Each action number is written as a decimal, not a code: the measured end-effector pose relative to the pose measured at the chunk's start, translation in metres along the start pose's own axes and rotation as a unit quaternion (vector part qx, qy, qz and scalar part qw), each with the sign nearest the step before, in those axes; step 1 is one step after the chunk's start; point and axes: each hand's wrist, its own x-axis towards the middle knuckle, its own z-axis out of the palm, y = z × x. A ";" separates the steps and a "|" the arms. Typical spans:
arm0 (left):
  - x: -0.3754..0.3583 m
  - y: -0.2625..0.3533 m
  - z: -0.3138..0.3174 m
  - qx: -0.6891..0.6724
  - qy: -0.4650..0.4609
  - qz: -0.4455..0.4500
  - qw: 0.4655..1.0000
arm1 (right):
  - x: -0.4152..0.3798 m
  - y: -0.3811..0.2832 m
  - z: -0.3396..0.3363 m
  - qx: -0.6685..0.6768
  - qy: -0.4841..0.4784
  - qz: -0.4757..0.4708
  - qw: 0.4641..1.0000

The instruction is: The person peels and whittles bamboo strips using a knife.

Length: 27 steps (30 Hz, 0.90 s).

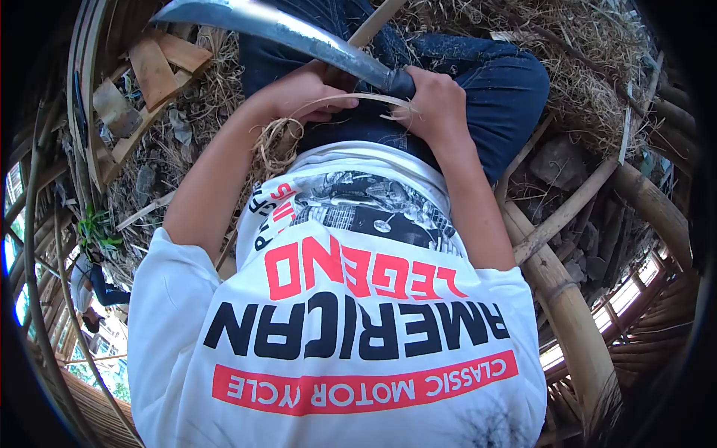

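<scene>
My right hand (439, 104) is closed round the dark handle of a large curved knife (299, 41), like a machete. Its broad steel blade stretches up and left across my lap, passing above my left hand (302, 93). The left fingers are bent round a thin pale bamboo strip (366, 96), which bows across to the right hand; the blade partly hides this grip. Thin curled shavings (278, 145) hang beneath my left wrist. Beyond the blade, a length of split bamboo (373, 24) slants down toward the left hand.
Dry straw (582, 67) covers the ground at upper right. Thick bamboo poles (571, 313) lie to my right. Wood pieces (153, 71) and a small green plant (97, 228) are on the left. Another person (93, 287) is at the far left. My crossed legs (493, 97) frame the hands.
</scene>
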 end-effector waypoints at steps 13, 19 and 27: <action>0.004 -0.008 -0.009 0.088 -0.096 0.081 0.988 | 0.028 0.007 -0.005 0.018 0.016 0.145 0.989; -0.004 -0.010 -0.011 0.074 -0.124 0.088 0.986 | 0.083 0.052 -0.014 0.111 0.060 0.199 0.972; -0.008 0.006 -0.016 -0.156 -0.152 -0.002 0.976 | 0.084 0.051 -0.004 0.085 0.058 0.162 0.981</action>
